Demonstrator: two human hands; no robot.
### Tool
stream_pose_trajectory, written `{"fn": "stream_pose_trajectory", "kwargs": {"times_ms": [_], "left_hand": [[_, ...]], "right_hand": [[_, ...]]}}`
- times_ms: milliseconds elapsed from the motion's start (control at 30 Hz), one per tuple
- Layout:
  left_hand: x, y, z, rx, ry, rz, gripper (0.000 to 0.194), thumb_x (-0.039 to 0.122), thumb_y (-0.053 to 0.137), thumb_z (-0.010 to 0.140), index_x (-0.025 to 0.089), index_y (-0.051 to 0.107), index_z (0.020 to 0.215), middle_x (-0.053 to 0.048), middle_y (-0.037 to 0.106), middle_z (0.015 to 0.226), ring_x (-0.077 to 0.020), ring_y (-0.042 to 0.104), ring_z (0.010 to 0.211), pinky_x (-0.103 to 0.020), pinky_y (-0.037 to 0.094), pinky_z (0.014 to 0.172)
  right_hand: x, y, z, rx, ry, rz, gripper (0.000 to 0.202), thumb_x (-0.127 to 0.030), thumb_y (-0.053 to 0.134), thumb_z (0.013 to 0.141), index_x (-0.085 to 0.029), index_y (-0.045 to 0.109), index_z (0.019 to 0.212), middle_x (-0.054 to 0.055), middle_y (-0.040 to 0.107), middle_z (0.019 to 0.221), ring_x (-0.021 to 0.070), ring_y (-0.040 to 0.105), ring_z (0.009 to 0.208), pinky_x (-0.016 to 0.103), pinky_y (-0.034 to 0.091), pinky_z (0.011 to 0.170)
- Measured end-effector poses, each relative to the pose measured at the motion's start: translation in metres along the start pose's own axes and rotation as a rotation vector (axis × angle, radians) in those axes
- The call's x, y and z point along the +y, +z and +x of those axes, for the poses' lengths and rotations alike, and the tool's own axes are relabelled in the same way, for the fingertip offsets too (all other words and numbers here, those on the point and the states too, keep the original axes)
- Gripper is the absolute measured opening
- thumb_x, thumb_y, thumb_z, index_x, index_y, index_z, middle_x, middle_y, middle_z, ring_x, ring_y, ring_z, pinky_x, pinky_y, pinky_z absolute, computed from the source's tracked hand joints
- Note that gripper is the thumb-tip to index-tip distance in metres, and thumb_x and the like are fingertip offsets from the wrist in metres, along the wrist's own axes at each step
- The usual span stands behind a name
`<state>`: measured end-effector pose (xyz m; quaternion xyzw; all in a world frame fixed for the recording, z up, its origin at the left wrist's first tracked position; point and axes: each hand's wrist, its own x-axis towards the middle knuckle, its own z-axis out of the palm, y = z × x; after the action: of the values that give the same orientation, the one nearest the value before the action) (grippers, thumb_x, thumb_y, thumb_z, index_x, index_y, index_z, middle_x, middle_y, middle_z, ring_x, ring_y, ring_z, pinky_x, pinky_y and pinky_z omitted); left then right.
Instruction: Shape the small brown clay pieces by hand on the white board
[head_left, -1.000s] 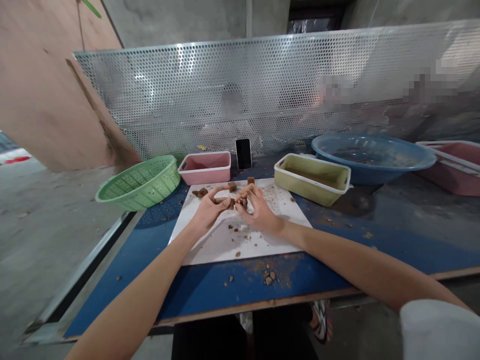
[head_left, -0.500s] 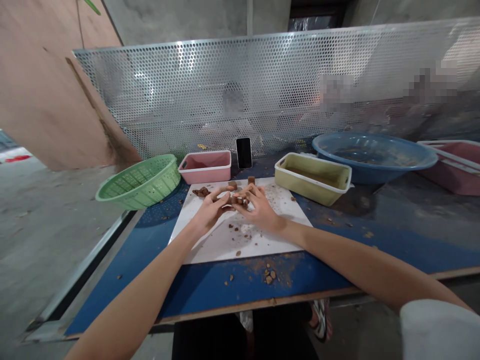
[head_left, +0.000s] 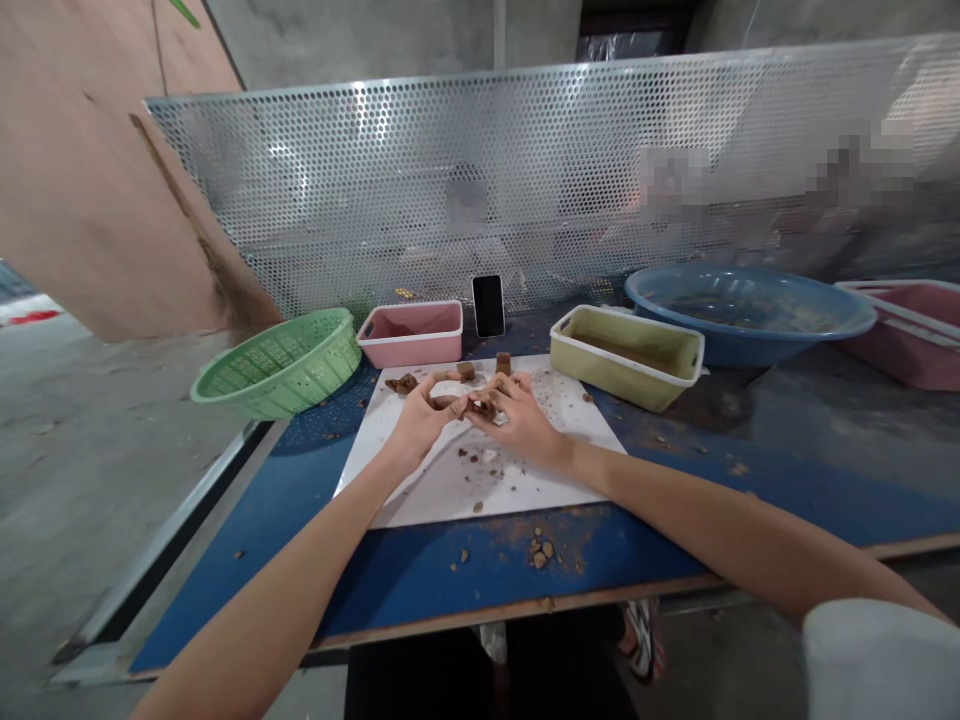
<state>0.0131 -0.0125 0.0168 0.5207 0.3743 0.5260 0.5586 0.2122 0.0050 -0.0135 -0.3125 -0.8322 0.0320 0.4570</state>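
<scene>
Over a white board (head_left: 420, 500) my two hands meet at a small brown clay lump (head_left: 486, 408), mostly covered by fingers. My right hand (head_left: 517, 415) is closed round it from the right. From the left, my left hand (head_left: 424, 420) reaches it with curved fingers, its thumb and fingertips pressed at the lump's side. Behind the hands, two brown clay blocks (head_left: 503, 363) stand near the board's far edge. A darker, crumpled clay piece (head_left: 401, 384) lies left of them. Crumbs (head_left: 463, 454) are scattered on the board below my hands.
Along the back stand a green basket (head_left: 300, 385), a pink bin (head_left: 412, 350), a phone (head_left: 488, 306), a yellow-green bin (head_left: 615, 370) and a blue basin (head_left: 750, 340). A perforated metal screen (head_left: 375, 180) rises behind. Loose bits (head_left: 540, 553) lie near the table's front edge.
My left thumb and fingers have shifted slightly around the clay lump, with a wider gap between thumb and index finger. My right hand has barely moved.
</scene>
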Motion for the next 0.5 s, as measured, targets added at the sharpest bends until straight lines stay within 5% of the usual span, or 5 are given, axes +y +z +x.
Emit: {"fn": "stream_pose_trajectory", "kwargs": {"times_ms": [367,500], "left_hand": [[0.012,0.012,-0.005,0.04,-0.125,-0.246,0.052,0.024,0.1,0.07,0.019,0.074,0.115,-0.007,0.082,0.102,-0.0192,0.076,0.093,-0.032,0.058,0.089],[0.012,0.01,-0.007,-0.024,-0.187,-0.309,0.048,0.016,0.096,0.074,0.019,0.075,0.117,-0.008,0.081,0.113,-0.0189,0.076,0.096,-0.034,0.058,0.094]], "right_hand": [[-0.002,-0.002,0.003,0.024,0.051,0.054,0.034,-0.053,0.064,0.106,-0.03,0.065,0.131,0.006,0.068,0.113,0.0284,0.063,0.108,0.049,0.044,0.103],[0.001,0.0,0.002,0.058,0.067,0.056,0.027,-0.051,0.065,0.106,-0.03,0.067,0.122,0.005,0.068,0.107,0.0262,0.064,0.099,0.049,0.044,0.102]]}}
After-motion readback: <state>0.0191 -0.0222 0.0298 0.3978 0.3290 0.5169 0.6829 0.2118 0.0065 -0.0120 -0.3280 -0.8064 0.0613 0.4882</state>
